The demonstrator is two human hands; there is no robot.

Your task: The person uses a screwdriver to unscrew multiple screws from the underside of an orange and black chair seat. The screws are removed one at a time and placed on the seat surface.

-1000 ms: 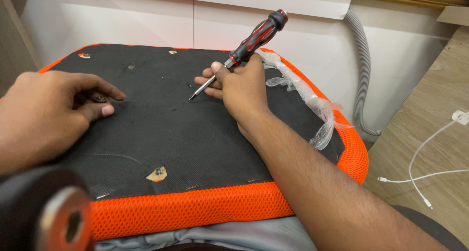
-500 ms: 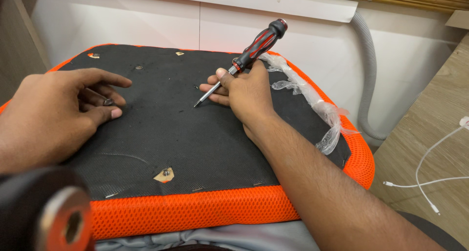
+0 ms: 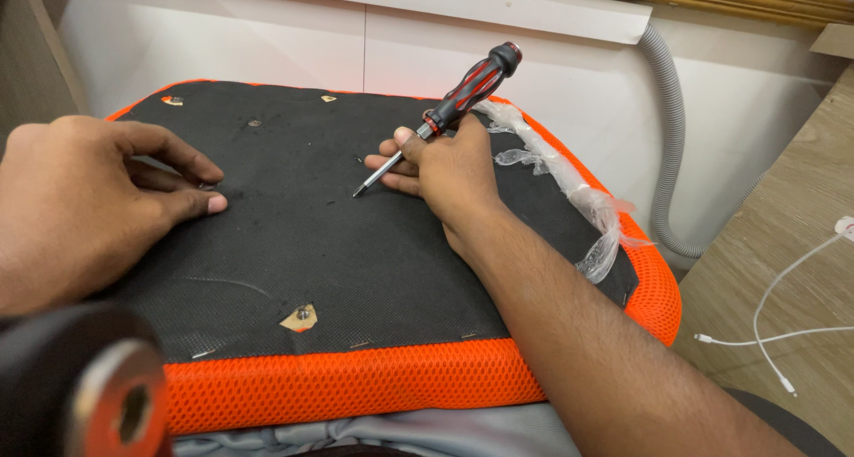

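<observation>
**Two hands on an upturned seat cushion, screwdriver in the right**

Centre of frame: seat cushion (image 3: pixel 356 243), underside up. Black fabric panel, orange mesh border showing along the lower edge and right side. It lies across the person's lap, above a strip of grey cloth (image 3: pixel 382 426) at the bottom.

Right hand (image 3: pixel 449 172), centre of frame, resting on the black fabric. Fingers curled and pressed together round the metal shaft of a screwdriver (image 3: pixel 445 110), thumb on top near the collar. Handle black and red, tilted toward upper right, clear of the palm. Tip points lower left, touching or just above the fabric; cannot tell which.

Left hand (image 3: pixel 89 194), left of frame, flat on the fabric. Fingers loosely spread, thumb and forefinger close together over a small dark metal part (image 3: pixel 211 187), mostly hidden; whether it is pinched cannot be told.

Small screw points on the panel: one in a torn patch (image 3: pixel 303 315) at lower centre, others near the upper left edge.

Crumpled clear plastic wrap (image 3: pixel 569 190) runs along the cushion's right edge. Grey corrugated hose (image 3: pixel 669 128) at upper right against the white wall. White cable (image 3: pixel 783 332) on the wood surface at right. Blurred black and metal piece (image 3: pixel 89 386) in the lower left corner.
</observation>
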